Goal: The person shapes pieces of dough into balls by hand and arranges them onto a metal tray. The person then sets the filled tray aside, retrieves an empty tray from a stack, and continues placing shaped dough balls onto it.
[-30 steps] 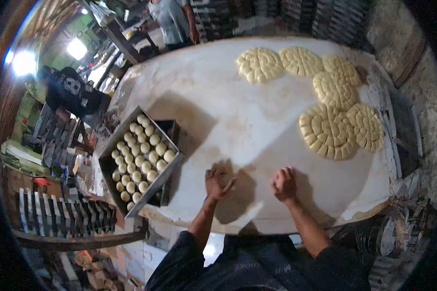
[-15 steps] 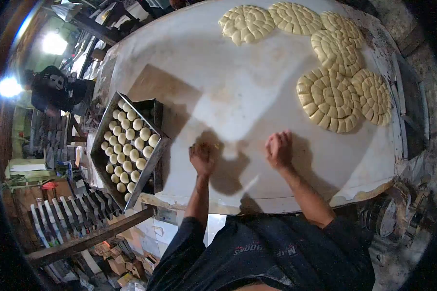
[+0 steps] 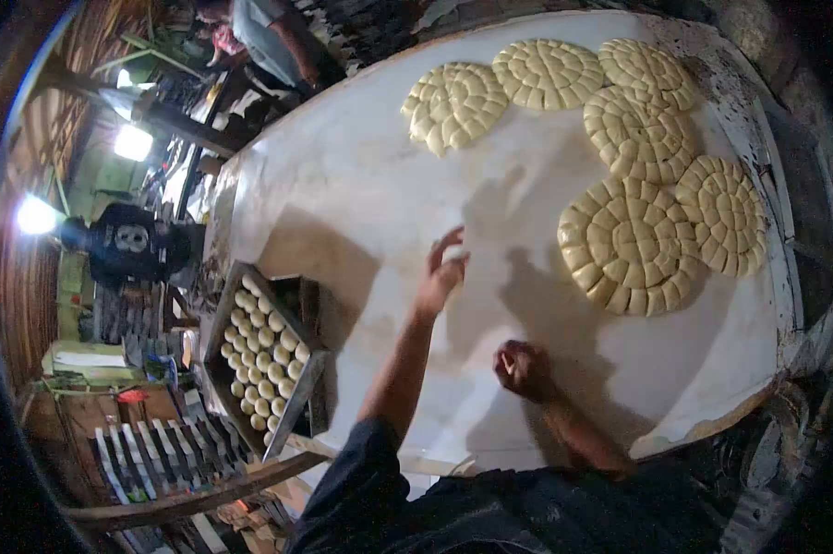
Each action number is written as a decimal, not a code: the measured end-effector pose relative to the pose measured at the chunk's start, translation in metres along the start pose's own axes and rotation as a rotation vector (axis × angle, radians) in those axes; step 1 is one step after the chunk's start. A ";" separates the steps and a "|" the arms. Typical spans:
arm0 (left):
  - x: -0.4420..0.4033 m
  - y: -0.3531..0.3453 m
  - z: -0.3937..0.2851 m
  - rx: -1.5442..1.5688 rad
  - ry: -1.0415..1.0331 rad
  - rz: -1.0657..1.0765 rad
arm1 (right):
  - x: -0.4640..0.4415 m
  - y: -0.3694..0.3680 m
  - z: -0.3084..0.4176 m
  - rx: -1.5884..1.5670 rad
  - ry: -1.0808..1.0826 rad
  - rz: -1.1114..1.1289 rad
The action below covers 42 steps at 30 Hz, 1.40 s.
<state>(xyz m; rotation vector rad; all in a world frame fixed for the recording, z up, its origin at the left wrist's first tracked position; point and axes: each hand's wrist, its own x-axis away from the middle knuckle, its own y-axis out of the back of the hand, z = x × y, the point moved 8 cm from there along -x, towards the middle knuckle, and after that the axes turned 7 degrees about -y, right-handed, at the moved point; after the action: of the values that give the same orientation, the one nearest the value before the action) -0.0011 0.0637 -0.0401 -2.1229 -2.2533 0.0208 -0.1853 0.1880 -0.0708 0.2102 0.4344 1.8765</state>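
Left hand moved forward over table | fingers spread | right hand: fingers curled together

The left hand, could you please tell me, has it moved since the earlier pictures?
Yes: against the tray, the left hand has reached farther across the table.

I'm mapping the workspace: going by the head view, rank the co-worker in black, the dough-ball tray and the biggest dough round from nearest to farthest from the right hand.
From the right hand:
1. Biggest dough round: ahead, to the right.
2. Dough-ball tray: to the left.
3. Co-worker in black: far left, beyond the tray.
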 end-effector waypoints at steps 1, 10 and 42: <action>-0.049 0.002 0.031 0.131 0.015 0.025 | 0.006 0.002 -0.001 0.093 0.103 -0.097; -0.304 0.017 0.071 0.182 -0.013 -0.595 | -0.015 0.015 0.005 -0.131 -0.001 -0.090; -0.058 0.007 0.044 -0.612 0.239 -0.524 | -0.012 0.013 0.004 -0.068 0.022 -0.132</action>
<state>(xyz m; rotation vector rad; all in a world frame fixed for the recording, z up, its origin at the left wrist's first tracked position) 0.0070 0.0069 -0.0861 -1.5029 -2.8079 -0.9896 -0.1910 0.1742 -0.0618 0.1126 0.3892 1.7626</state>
